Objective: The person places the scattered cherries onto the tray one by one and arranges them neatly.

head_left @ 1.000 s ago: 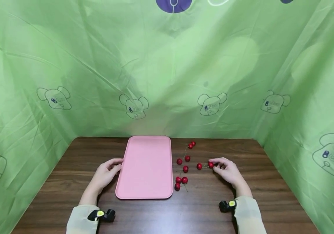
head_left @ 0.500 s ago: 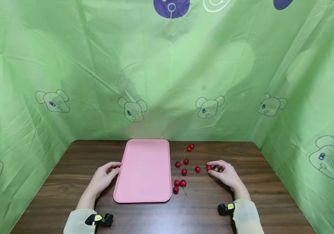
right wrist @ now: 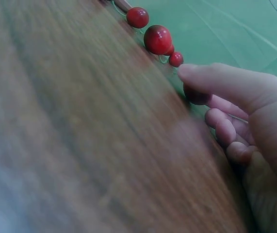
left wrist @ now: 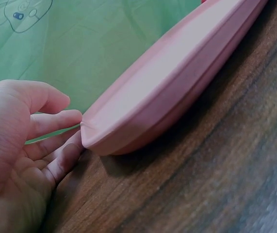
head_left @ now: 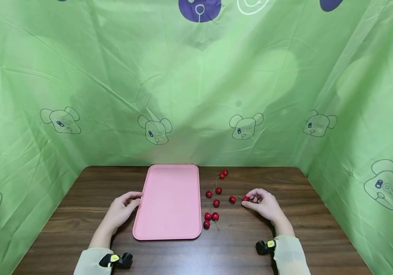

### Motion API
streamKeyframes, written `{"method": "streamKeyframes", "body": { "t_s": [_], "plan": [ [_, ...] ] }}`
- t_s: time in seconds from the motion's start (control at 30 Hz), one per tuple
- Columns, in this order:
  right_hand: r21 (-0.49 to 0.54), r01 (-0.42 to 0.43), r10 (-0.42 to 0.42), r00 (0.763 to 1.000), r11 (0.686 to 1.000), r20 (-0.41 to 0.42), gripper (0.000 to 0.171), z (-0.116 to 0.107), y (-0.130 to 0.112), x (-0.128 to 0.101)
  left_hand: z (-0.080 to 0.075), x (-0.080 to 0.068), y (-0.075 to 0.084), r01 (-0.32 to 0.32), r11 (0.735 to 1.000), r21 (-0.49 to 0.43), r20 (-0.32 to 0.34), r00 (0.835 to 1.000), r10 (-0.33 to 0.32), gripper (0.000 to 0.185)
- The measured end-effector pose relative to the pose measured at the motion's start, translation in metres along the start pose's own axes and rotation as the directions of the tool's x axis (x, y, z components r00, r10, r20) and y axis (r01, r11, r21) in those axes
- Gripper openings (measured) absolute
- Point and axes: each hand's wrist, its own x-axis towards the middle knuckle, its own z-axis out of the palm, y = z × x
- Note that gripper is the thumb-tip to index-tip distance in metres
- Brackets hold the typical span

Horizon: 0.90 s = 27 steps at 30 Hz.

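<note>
In the head view a pink tray (head_left: 167,202) lies on the table, its long sides running away from me. My left hand (head_left: 124,212) is at its left edge, relaxed fingertips touching the rim; the left wrist view shows them against the tray's side wall (left wrist: 148,119). To the right, my right hand (head_left: 263,204) pinches a red cherry (head_left: 245,198) between thumb and fingers. That cherry (right wrist: 195,96) looks dark and partly covered by the thumb in the right wrist view. Just left of it sits another stemmed cherry (head_left: 232,199).
Several more cherries (head_left: 216,203) with thin stems lie scattered along the tray's right side. Dark wood-grain table (head_left: 231,252) is underneath. A green printed cloth (head_left: 196,88) hangs behind and at both sides.
The right hand's thumb and fingers have closed on the cherry, and the stems beside it now point upward. The left hand stays at the tray. The head view has tilted slightly.
</note>
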Motion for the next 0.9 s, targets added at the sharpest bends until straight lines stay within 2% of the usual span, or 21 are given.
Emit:
{"method": "streamKeyframes", "body": {
  "t_s": [0.13, 0.27, 0.37, 0.63, 0.9],
  "plan": [
    [0.01, 0.064, -0.064, 0.998, 0.998, 0.008, 0.039, 0.0003, 0.002, -0.0004, -0.0005, -0.0002, -0.0003, 0.003, 1.0, 0.01, 0.001, 1.0, -0.003, 0.031],
    [0.07, 0.132, -0.135, 0.99, 0.989, 0.038, 0.042, -0.0007, 0.0039, -0.002, -0.0005, 0.0001, 0.0001, -0.001, 1.0, 0.011, -0.006, 1.0, 0.001, 0.03],
    [0.111, 0.15, -0.157, 0.986, 0.982, 0.061, 0.041, -0.0023, 0.0025, -0.0037, -0.0006, -0.0001, 0.0006, -0.008, 1.0, 0.017, -0.008, 1.0, 0.008, 0.03],
    [0.128, 0.144, -0.156, 0.983, 0.981, 0.092, 0.041, -0.0054, -0.0006, -0.0057, -0.0005, 0.0001, 0.0004, -0.013, 0.999, 0.035, -0.006, 1.0, 0.013, 0.03],
    [0.116, 0.122, -0.134, 0.986, 0.986, 0.096, 0.038, -0.0048, -0.001, -0.0049, 0.0, 0.0021, -0.0038, -0.047, 0.999, -0.016, 0.029, 0.998, 0.047, 0.038]
  ]
}}
